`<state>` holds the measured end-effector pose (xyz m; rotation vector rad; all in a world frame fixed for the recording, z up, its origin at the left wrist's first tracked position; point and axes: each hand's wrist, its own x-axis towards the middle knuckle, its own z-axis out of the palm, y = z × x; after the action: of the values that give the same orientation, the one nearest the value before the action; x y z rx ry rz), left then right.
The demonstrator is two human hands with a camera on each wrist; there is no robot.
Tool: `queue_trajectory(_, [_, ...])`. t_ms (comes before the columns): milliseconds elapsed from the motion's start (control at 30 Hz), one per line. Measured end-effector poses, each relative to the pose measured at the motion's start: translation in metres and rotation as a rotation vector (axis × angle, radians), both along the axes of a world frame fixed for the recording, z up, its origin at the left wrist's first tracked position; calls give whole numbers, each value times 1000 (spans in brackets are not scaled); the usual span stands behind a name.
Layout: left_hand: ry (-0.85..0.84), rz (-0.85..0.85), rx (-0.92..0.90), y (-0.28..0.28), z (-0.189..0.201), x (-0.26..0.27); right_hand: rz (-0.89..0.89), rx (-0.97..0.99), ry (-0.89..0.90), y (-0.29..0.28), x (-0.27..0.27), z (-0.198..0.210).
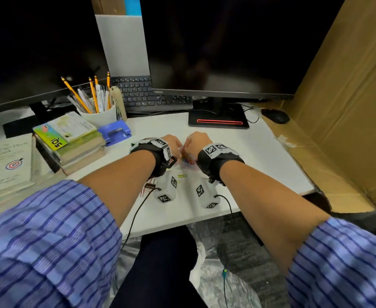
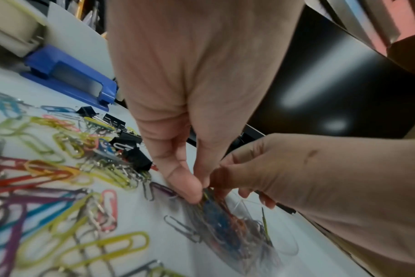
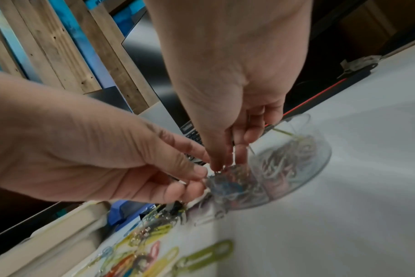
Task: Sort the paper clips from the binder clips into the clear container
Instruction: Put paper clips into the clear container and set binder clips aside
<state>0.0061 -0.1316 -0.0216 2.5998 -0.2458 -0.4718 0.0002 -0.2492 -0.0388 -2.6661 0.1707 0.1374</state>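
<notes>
The clear container (image 2: 282, 241) stands on the white desk between my hands and holds a heap of coloured paper clips (image 3: 270, 174). Over its near rim, my left hand (image 2: 201, 189) pinches a small clump of paper clips with thumb and forefinger. My right hand (image 3: 222, 165) reaches down with its fingertips pinched on the same clump. In the head view the left hand (image 1: 179, 150) and right hand (image 1: 188, 144) meet above the container (image 1: 188, 162). Loose coloured paper clips (image 2: 59, 187) lie to the left, with several black binder clips (image 2: 130, 144) among them.
A blue hole punch (image 1: 115, 132), a stack of books (image 1: 71, 138) and a white pencil cup (image 1: 98, 114) stand to the left. Behind are a keyboard (image 1: 142, 94), a monitor base (image 1: 218, 121) and a mouse (image 1: 274, 116). Cardboard (image 1: 338, 107) walls the right side.
</notes>
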Motion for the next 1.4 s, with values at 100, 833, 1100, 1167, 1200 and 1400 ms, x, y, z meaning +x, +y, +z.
queue_trajectory(100, [-29,3,-2,0,-6,1,25,-30,-14,4,-1,0])
queue_trajectory(833, [9,67,491,127,-67,27,332,-382,241,36,-19,-25])
queue_trajectory(1100, [-23,38,166,98,-1,-56,320,-226,146,70,-63,14])
queue_trajectory(1167, [-64,16,174,99,-8,-53,335,-188,128,74,-60,13])
queue_trajectory(1200, [-74,-3,195,100,-9,-55,343,-171,122,76,-59,12])
queue_trajectory(1400, [-106,-2,101,95,-9,-55,346,-106,83,80,-55,11])
